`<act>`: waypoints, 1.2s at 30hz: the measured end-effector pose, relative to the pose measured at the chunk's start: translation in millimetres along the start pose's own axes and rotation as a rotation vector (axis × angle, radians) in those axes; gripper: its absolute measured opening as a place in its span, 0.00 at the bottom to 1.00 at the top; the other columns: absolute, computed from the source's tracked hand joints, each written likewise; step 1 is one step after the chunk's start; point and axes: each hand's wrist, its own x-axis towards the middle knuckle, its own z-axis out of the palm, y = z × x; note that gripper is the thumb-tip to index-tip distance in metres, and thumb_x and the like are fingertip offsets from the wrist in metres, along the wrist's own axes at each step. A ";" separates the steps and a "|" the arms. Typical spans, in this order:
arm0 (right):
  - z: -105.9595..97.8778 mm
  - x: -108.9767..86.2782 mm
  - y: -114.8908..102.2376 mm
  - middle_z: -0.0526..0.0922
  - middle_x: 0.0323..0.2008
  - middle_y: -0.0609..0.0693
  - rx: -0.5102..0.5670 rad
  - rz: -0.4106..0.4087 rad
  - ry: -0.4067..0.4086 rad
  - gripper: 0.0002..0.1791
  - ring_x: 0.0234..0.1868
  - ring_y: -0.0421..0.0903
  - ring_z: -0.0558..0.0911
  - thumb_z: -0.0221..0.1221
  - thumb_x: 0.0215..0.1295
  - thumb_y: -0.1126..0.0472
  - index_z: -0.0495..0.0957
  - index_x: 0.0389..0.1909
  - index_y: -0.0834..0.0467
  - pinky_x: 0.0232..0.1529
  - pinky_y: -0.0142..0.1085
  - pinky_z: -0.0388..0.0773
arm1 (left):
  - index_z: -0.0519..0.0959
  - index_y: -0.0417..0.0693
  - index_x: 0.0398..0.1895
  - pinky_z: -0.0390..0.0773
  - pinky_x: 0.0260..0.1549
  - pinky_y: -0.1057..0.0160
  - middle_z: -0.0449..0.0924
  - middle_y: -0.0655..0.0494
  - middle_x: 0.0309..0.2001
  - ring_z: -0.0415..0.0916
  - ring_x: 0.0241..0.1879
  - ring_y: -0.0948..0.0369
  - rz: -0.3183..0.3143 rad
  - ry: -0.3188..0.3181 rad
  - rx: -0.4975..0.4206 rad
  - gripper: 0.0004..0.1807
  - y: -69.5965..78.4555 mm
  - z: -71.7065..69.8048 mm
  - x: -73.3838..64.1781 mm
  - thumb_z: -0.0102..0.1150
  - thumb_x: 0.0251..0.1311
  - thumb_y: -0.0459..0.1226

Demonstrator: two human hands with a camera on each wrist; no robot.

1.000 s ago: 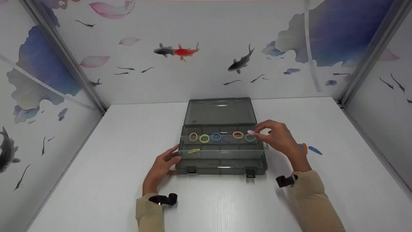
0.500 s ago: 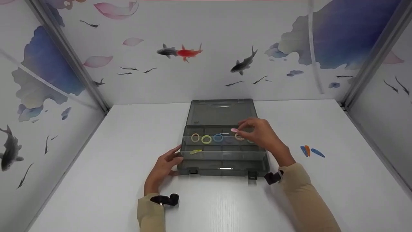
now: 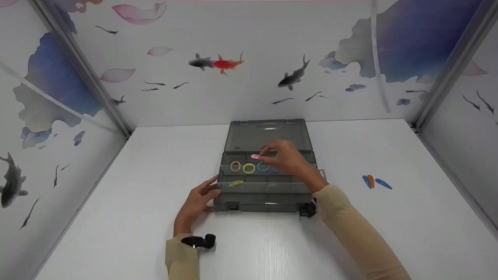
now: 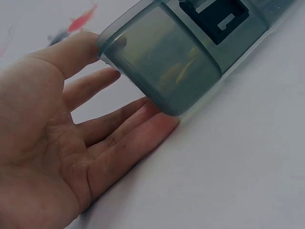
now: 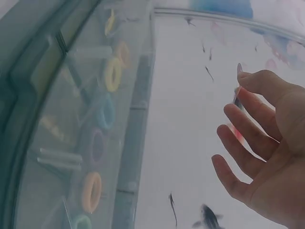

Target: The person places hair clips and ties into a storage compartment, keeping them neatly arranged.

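Observation:
A grey translucent compartment box (image 3: 252,134) lies with its lid raised. My left hand (image 3: 197,198) rests fingertips against its left end; in the left wrist view its fingers (image 4: 138,133) touch the lower corner. Over the back row, my right hand (image 3: 286,155) pinches a small pink hair clip (image 3: 255,156) between thumb and forefinger. Below it are a tan ring-shaped hair tie (image 3: 235,162), a yellow hair tie (image 3: 249,172) and a blue hair tie (image 3: 263,171). A yellow hair clip (image 3: 236,183) lies in the middle row. An orange hair tie (image 5: 86,192) shows in the right wrist view.
Right of the box on the white table (image 3: 389,225) lie an orange hair clip (image 3: 371,181), a blue hair clip (image 3: 384,184) and another blue clip (image 3: 367,181). A fish-patterned panel (image 3: 253,93) stands behind, with side panels left and right.
My right hand has moved left over the back row, carrying the pink hair clip from the right end to near the blue hair tie. My left hand stays at the box's left end.

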 end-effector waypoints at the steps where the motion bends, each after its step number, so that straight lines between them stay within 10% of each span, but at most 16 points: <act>1: 4.1 2.0 -1.2 0.85 0.55 0.55 -0.005 -0.004 -0.014 0.10 0.60 0.55 0.81 0.67 0.65 0.54 0.89 0.35 0.56 0.60 0.52 0.77 | 0.66 0.62 0.74 0.84 0.45 0.48 0.66 0.42 0.73 0.69 0.69 0.44 0.000 0.001 0.001 0.33 -0.3 -0.4 -0.3 0.63 0.67 0.45; 12: 32.4 16.5 1.3 0.83 0.59 0.56 0.013 0.017 -0.183 0.09 0.66 0.56 0.76 0.66 0.66 0.55 0.89 0.37 0.56 0.65 0.53 0.73 | 0.67 0.65 0.73 0.85 0.45 0.49 0.69 0.45 0.71 0.71 0.66 0.47 -0.019 -0.002 -0.008 0.33 -2.2 0.8 3.4 0.64 0.66 0.45; 26: 56.9 22.3 14.8 0.83 0.58 0.53 -0.072 0.108 -0.211 0.12 0.63 0.53 0.79 0.69 0.62 0.48 0.90 0.34 0.53 0.62 0.53 0.75 | 0.67 0.64 0.74 0.84 0.44 0.49 0.68 0.45 0.72 0.70 0.68 0.45 -0.016 0.014 0.000 0.31 1.0 0.0 0.6 0.60 0.69 0.42; 36: 62.9 19.3 17.6 0.88 0.41 0.48 -0.163 0.119 -0.222 0.10 0.47 0.51 0.84 0.71 0.59 0.50 0.90 0.30 0.53 0.72 0.65 0.54 | 0.68 0.62 0.74 0.85 0.42 0.51 0.69 0.45 0.71 0.71 0.66 0.46 -0.011 0.010 -0.004 0.32 0.4 0.3 -0.2 0.63 0.66 0.45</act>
